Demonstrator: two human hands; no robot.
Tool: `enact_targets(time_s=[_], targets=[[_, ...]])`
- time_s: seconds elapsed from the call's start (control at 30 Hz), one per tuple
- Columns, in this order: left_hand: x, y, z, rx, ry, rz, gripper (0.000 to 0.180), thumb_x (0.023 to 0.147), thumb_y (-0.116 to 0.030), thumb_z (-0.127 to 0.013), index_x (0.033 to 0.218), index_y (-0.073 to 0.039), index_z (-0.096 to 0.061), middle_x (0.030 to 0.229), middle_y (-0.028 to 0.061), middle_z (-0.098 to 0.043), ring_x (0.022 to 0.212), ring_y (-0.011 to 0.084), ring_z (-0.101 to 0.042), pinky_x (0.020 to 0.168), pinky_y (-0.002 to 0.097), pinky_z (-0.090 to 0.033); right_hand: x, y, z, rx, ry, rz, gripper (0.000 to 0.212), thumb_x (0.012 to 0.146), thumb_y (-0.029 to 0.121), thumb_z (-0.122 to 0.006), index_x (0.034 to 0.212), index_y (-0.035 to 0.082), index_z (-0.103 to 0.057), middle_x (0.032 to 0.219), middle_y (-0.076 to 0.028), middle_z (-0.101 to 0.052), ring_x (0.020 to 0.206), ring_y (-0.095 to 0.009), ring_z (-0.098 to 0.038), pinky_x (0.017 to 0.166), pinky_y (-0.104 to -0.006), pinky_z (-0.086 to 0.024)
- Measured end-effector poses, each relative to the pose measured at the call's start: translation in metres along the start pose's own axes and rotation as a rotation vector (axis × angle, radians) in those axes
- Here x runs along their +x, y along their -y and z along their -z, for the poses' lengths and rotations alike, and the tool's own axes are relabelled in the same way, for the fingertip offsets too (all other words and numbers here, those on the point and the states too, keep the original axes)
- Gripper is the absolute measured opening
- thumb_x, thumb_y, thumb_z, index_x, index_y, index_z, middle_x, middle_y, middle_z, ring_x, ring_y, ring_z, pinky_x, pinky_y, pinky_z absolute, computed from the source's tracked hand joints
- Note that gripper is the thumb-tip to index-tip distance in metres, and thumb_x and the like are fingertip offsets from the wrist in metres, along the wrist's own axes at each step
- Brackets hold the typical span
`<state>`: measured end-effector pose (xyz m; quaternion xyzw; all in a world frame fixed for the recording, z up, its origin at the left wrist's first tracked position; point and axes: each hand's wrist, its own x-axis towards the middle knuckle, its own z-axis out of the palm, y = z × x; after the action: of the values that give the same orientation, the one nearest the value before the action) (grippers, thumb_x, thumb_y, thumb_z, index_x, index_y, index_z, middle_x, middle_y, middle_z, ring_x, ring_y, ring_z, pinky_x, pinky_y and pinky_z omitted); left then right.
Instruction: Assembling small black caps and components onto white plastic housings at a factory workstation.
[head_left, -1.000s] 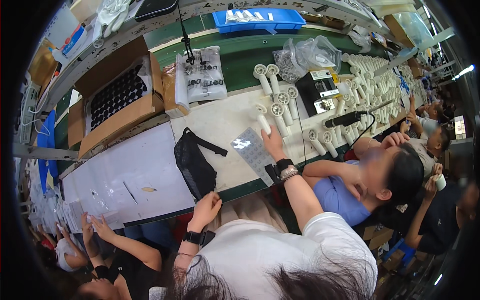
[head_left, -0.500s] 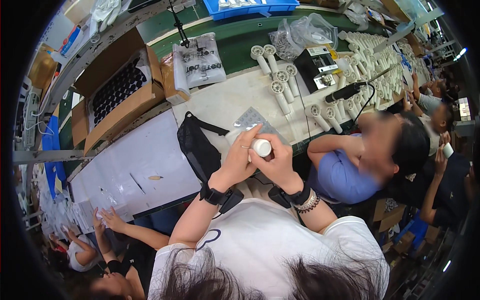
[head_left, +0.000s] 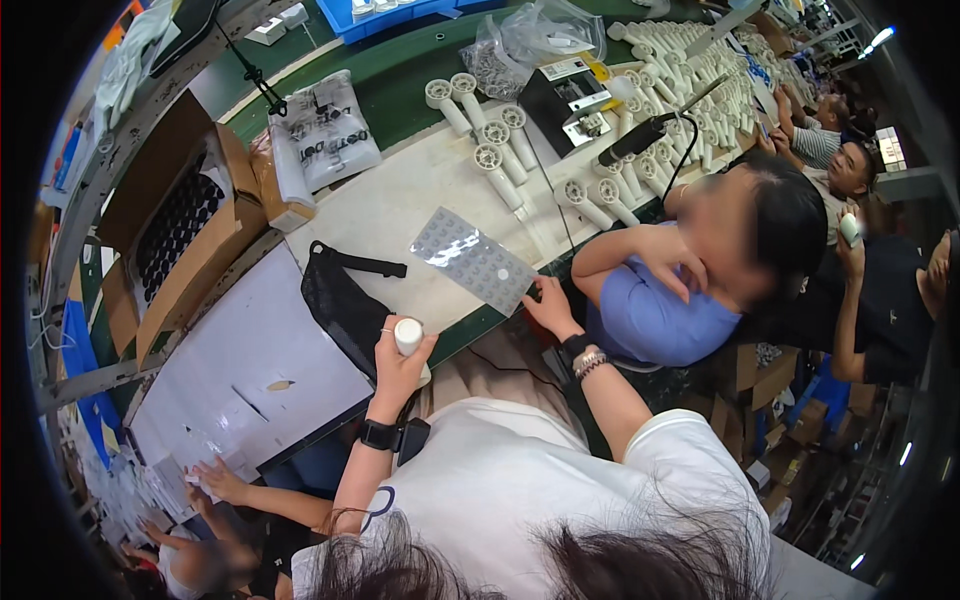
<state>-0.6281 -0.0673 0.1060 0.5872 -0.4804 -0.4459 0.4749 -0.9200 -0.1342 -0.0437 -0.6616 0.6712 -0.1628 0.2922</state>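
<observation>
Upright in my left hand [head_left: 398, 368] is a white cylindrical part [head_left: 408, 335], its round end facing up and the fingers wrapped around it. My right hand [head_left: 553, 306] has its fingertips closed at the near right corner of a clear sheet with rows of small grey dots [head_left: 470, 258]. That sheet lies at the table's front edge, and one pale round spot shows on it. Between my left hand and the sheet's far side is a black mesh bag [head_left: 345, 310] with a strap.
An open carton [head_left: 190, 270] of black round pieces stands left, beside a plastic-wrapped packet [head_left: 325, 135]. Several white tubes with spoked round ends [head_left: 497, 170] lie ahead, near a black boxy device [head_left: 565, 105]. A co-worker in a purple shirt [head_left: 655, 310] sits close on the right.
My hands have moved apart. The white part stays in my left hand, which went left, while my right hand let it go and reached the dotted sheet. The view has shifted.
</observation>
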Motion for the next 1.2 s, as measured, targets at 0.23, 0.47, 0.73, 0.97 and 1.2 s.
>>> enact_targets(time_s=[0.23, 0.47, 0.73, 0.97, 1.2], targets=[[-0.004, 0.003, 0.002, 0.057, -0.012, -0.002, 0.023, 0.076, -0.008, -0.07, 0.085, -0.003, -0.05, 0.071, 0.0027, -0.054, 0.067, 0.0082, -0.048, 0.06, 0.0238, -0.041, 0.032, -0.002, -0.022, -0.157, -0.15, -0.028, 0.054, 0.064, 0.025, -0.076, 0.107, 0.001, -0.054, 0.102, -0.019, -0.051, 0.089, -0.033, -0.055, 0.078, -0.0398, -0.046], [-0.006, 0.003, 0.004, 0.068, -0.028, 0.007, 0.022, 0.076, -0.01, -0.07, 0.085, -0.003, -0.051, 0.069, 0.0033, -0.054, 0.066, 0.0091, -0.049, 0.061, 0.0244, -0.042, 0.04, -0.005, -0.022, -0.142, 0.154, -0.227, 0.048, 0.06, 0.026, -0.08, 0.094, 0.001, -0.058, 0.088, -0.015, -0.059, 0.084, -0.031, -0.058, 0.075, -0.0359, -0.047], [-0.004, 0.036, 0.002, 0.092, -0.012, 0.116, 0.013, 0.076, -0.008, -0.067, 0.08, -0.003, -0.056, 0.07, 0.0019, -0.056, 0.067, 0.0095, -0.052, 0.064, 0.0242, -0.043, 0.019, 0.013, -0.018, 0.697, 0.371, -0.533, 0.03, 0.074, 0.014, -0.072, 0.1, 0.003, -0.06, 0.092, -0.006, -0.064, 0.078, -0.014, -0.06, 0.07, -0.024, -0.047], [-0.001, 0.04, 0.0, 0.131, 0.046, 0.12, 0.011, 0.075, -0.009, -0.066, 0.079, -0.002, -0.058, 0.069, 0.0024, -0.058, 0.064, 0.0083, -0.054, 0.061, 0.0229, -0.043, -0.005, 0.057, -0.01, 1.158, 0.487, -0.524, 0.03, 0.083, 0.002, -0.06, 0.112, 0.003, -0.057, 0.094, -0.004, -0.063, 0.08, -0.01, -0.06, 0.074, -0.0215, -0.048], [-0.004, 0.051, -0.004, 0.001, -0.02, 0.292, 0.015, 0.077, -0.011, -0.068, 0.074, -0.002, -0.056, 0.066, 0.0013, -0.058, 0.057, 0.0075, -0.053, 0.054, 0.0216, -0.043, -0.024, 0.127, 0.023, 1.23, 0.51, -0.275, 0.054, 0.084, -0.001, -0.058, 0.133, 0.001, -0.037, 0.095, -0.007, -0.063, 0.082, -0.011, -0.059, 0.077, -0.0224, -0.049]])
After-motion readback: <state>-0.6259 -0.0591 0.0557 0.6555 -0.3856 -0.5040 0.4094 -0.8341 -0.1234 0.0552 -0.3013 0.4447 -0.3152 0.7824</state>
